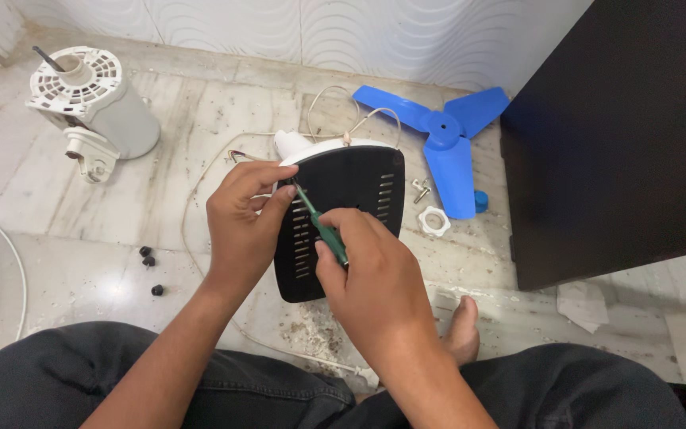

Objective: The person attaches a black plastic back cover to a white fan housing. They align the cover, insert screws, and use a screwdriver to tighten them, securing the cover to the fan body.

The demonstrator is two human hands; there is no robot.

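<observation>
- Black plastic base plate (pixel 351 214), squarish with rounded corners and rows of vent slots, lies underside up at the centre of the marble floor (pixel 81 262), on a white housing whose rim shows at its 12 o'clock edge.
- Right hand (pixel 371 274) is closed round a green-handled screwdriver (pixel 319 224), whose tip meets the plate near its 11 o'clock corner.
- Left hand (pixel 241 218) is curled, with fingertips pinched at the driver's tip, steadying it; whether it holds a screw I cannot tell.
- Judged from the layout, disassembly is well along: the blue three-blade propeller (pixel 446 135) lies off at 2 o'clock, with a white lock nut (pixel 434 221) and a blue cap (pixel 481 201) beside it.
- White motor unit (pixel 93 103) sits apart at 10 o'clock, and three small black pieces (pixel 149 262) lie at 9 o'clock.
- Base plate looks still seated, so its fasteners seem to be what remains.
- White cord (pixel 335 99) loops behind the plate.
</observation>
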